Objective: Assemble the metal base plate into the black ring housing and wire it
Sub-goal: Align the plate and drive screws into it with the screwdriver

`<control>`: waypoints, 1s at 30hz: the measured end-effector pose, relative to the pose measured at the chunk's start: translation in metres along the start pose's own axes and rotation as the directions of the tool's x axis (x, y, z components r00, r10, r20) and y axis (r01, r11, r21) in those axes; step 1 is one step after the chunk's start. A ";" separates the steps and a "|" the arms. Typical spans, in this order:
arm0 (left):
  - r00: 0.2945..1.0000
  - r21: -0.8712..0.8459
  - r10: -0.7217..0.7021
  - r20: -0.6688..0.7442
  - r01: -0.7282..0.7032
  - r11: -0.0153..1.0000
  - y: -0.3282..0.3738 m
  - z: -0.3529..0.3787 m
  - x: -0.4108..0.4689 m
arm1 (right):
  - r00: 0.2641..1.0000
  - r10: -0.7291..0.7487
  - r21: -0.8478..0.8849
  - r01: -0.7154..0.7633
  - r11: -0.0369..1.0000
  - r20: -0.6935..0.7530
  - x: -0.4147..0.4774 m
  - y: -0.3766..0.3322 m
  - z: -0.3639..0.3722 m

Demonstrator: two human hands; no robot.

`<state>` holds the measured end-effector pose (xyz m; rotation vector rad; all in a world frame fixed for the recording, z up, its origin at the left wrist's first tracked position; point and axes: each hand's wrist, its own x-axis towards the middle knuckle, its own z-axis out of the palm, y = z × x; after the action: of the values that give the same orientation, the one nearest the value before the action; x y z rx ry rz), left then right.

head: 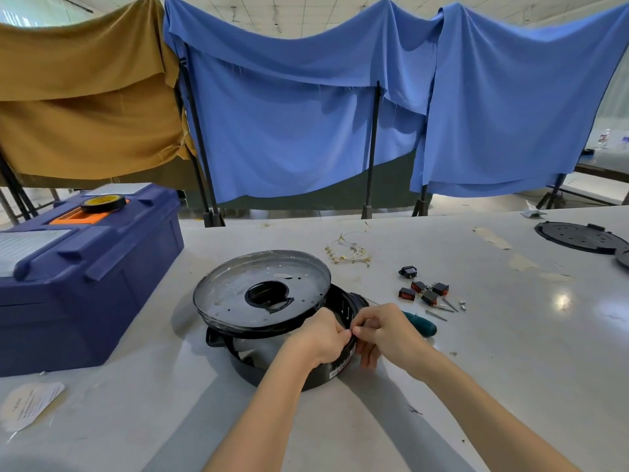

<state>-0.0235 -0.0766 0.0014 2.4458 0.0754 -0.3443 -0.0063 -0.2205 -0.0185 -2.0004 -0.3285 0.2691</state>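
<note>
The round metal base plate (235, 291), with a central hole, lies tilted on top of the black ring housing (326, 369) in the middle of the table. Its far edge is raised and its near edge sits in the ring. My left hand (318, 335) and my right hand (381, 330) meet at the ring's near right rim, fingertips pinched together on something small that I cannot make out. A bundle of thin wires with brass terminals (347, 252) lies behind the plate.
A dark blue toolbox (85, 277) with a roll of tape (102, 202) on top stands at the left. Several rocker switches (425, 291), screws and a green-handled screwdriver (420, 323) lie to the right. A black lid (578, 236) is at the far right; a paper label (29, 403) is at the near left.
</note>
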 end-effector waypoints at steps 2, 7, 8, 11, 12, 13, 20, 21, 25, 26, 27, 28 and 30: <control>1.000 0.054 0.019 -0.001 -0.019 0.998 0.002 0.000 -0.005 | 1.000 0.003 0.023 -0.003 1.000 0.011 0.001 0.003 -0.002; 0.996 0.073 0.086 -0.025 -0.084 0.994 -0.006 0.007 -0.009 | 1.000 -0.001 0.052 0.001 0.999 0.008 0.000 0.013 0.001; 0.994 0.047 0.101 -0.032 -0.099 0.994 -0.008 0.009 -0.008 | 1.000 -0.004 0.059 0.004 0.998 0.000 0.001 0.014 0.001; 0.991 -0.024 0.125 -0.053 -0.126 0.992 -0.012 0.012 -0.007 | 1.000 -0.008 0.058 0.007 0.998 0.000 0.001 0.016 0.000; 0.991 -0.048 0.121 -0.059 -0.124 0.991 -0.014 0.012 -0.007 | 1.000 -0.007 0.056 0.006 0.998 0.002 0.001 0.016 -0.001; 0.990 -0.064 0.120 -0.071 -0.125 0.990 -0.015 0.012 -0.007 | 1.000 -0.003 0.060 0.003 0.998 0.003 0.001 0.017 -0.001; 0.855 -0.077 0.193 -0.480 -0.261 0.962 -0.023 -0.008 -0.021 | 0.999 -0.006 0.232 0.013 0.973 -0.033 -0.005 0.020 -0.006; 0.793 -0.022 0.227 -0.566 -0.290 0.957 -0.028 -0.015 -0.022 | 0.995 -0.010 0.262 0.036 0.964 -0.097 -0.003 0.021 -0.009; 0.873 0.421 0.332 -0.357 -0.166 0.891 -0.054 -0.027 -0.021 | 0.860 -0.084 -0.099 0.039 0.994 -0.503 0.012 0.031 -0.025; 0.905 0.501 0.314 -0.288 -0.137 0.855 -0.059 -0.026 -0.019 | 0.834 -0.116 -0.232 -0.015 0.973 -0.539 0.016 0.036 -0.028; 0.918 0.554 0.308 -0.251 -0.124 0.823 -0.064 -0.023 -0.016 | 0.828 -0.133 -0.327 -0.064 0.943 -0.545 0.019 0.040 -0.030; 0.921 0.597 0.312 -0.234 -0.117 0.793 -0.068 -0.020 -0.013 | 0.837 -0.138 -0.403 -0.106 0.909 -0.530 0.022 0.044 -0.031; 0.901 0.664 0.357 -0.247 -0.110 0.739 -0.072 -0.015 -0.008 | 0.862 -0.129 -0.533 -0.179 0.827 -0.490 0.027 0.052 -0.031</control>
<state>-0.0378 -0.0105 -0.0288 3.1281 -0.2435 0.2595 0.0357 -0.2592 -0.0534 -2.5669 -0.0299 -0.4009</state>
